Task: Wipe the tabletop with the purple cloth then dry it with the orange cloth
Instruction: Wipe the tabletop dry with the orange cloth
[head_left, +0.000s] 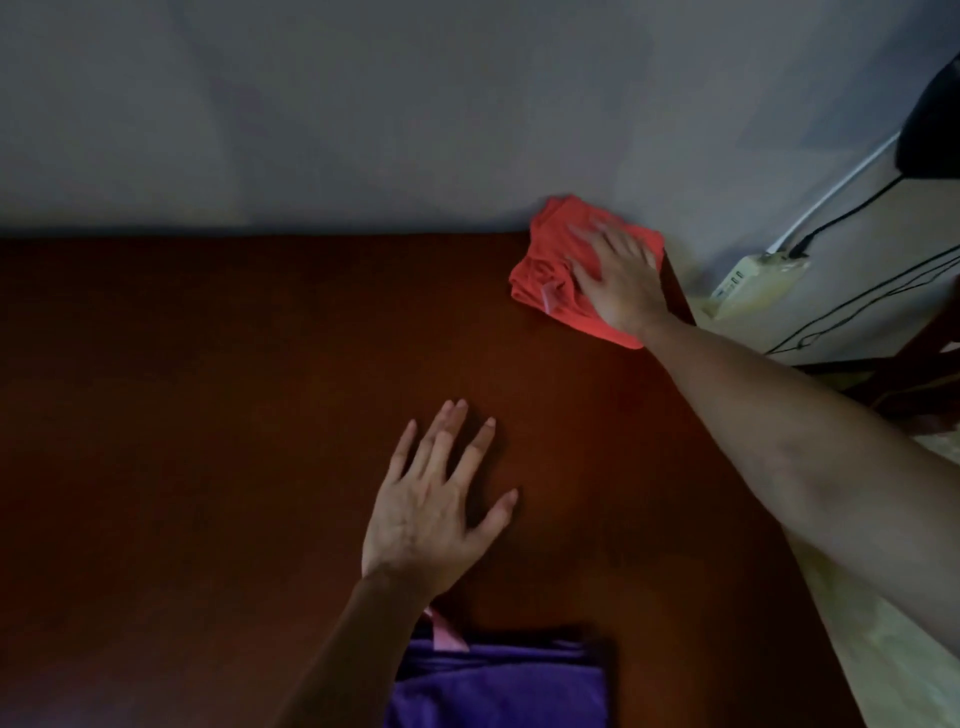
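Head view: right hand presses flat, fingers spread, on the bunched orange cloth at the surface's far right corner, left hand lies open and empty, purple cloth lies folded at the near edge; a sideways stroke could push the orange cloth off.

matt, smooth dark wood tabletop; soft crumpled orange cloth (purple cloth looks fleecy).

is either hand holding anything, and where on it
Nothing is gripped. The right hand presses flat on the orange cloth; the left hand lies open on the tabletop.
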